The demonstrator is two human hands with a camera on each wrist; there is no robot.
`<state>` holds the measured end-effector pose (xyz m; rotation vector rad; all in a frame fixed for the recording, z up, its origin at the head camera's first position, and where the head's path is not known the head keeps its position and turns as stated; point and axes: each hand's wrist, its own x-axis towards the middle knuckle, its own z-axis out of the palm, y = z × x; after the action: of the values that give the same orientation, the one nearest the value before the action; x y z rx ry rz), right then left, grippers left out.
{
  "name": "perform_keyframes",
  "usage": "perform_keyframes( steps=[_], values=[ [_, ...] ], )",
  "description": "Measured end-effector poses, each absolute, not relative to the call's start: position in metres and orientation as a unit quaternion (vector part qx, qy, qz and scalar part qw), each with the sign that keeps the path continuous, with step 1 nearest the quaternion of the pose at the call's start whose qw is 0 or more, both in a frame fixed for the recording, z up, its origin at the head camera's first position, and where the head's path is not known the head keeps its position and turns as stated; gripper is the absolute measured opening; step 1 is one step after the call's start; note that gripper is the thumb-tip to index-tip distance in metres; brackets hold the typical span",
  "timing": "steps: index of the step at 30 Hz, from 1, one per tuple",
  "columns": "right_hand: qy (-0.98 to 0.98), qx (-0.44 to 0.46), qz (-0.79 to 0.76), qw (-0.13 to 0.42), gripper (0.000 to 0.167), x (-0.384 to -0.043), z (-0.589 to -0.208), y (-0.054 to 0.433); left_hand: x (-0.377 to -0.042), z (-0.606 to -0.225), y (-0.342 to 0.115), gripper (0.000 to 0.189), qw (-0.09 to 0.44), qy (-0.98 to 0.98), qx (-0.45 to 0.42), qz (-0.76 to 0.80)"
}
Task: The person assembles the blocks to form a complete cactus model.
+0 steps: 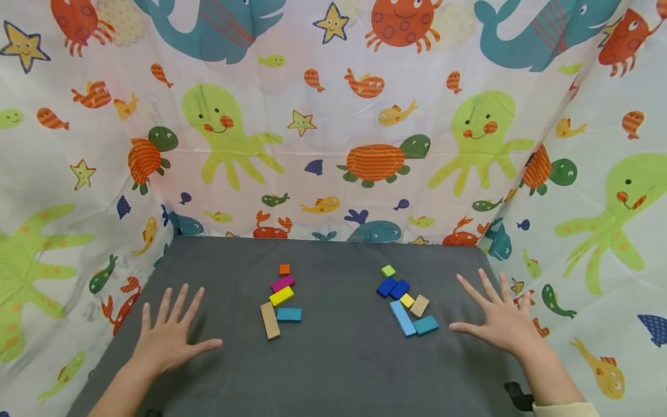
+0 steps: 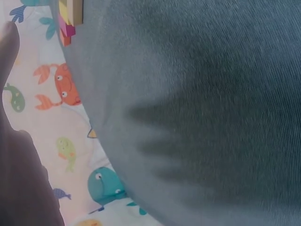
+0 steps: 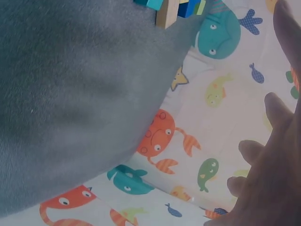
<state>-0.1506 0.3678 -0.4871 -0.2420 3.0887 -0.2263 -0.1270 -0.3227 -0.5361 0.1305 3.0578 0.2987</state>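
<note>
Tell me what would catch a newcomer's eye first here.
Probably the curtain behind the dark gray table, printed with teal whales and green octopuses. Next, a left group of colorful blocks and a right group, either side of the table's middle. Outside them, the left hand and right hand spread their fingers wide, holding nothing.

Grey tabletop (image 1: 339, 370), five left-side blocks (image 1: 282, 296), seven right-side blocks (image 1: 406, 301)

A cream-coloured, plain fabric sleeve (image 1: 565, 410) with a straight edge covers part of a person's bare-wristed right forearm (image 1: 547, 370), near right. A small, black, curved piece (image 1: 518, 397) shows just beside it, its attachment unclear. The bare, slender-fingered left hand (image 1: 165, 339) and matching bare right hand (image 1: 502, 318) each taper to rounded fingertips.
</note>
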Motion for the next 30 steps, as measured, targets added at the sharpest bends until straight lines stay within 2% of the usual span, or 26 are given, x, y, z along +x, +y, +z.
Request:
perform_keyframes(
  steps=[11, 24, 30],
  values=[
    [0.980, -0.090, -0.174, 0.023, 0.117, -0.159, -0.496, 0.352, -0.136, -0.549, -0.310, 0.129, 0.060, 0.981, 0.039, 0.180],
    [0.976, -0.086, -0.197, 0.042, 0.110, -0.163, -0.508, 0.333, -0.139, -0.565, -0.289, 0.122, -0.001, 0.975, 0.102, 0.196],
    [0.965, -0.095, -0.241, 0.035, 0.106, -0.165, -0.522, 0.324, -0.142, -0.573, -0.278, 0.124, -0.001, 0.970, 0.112, 0.214]
  ],
)
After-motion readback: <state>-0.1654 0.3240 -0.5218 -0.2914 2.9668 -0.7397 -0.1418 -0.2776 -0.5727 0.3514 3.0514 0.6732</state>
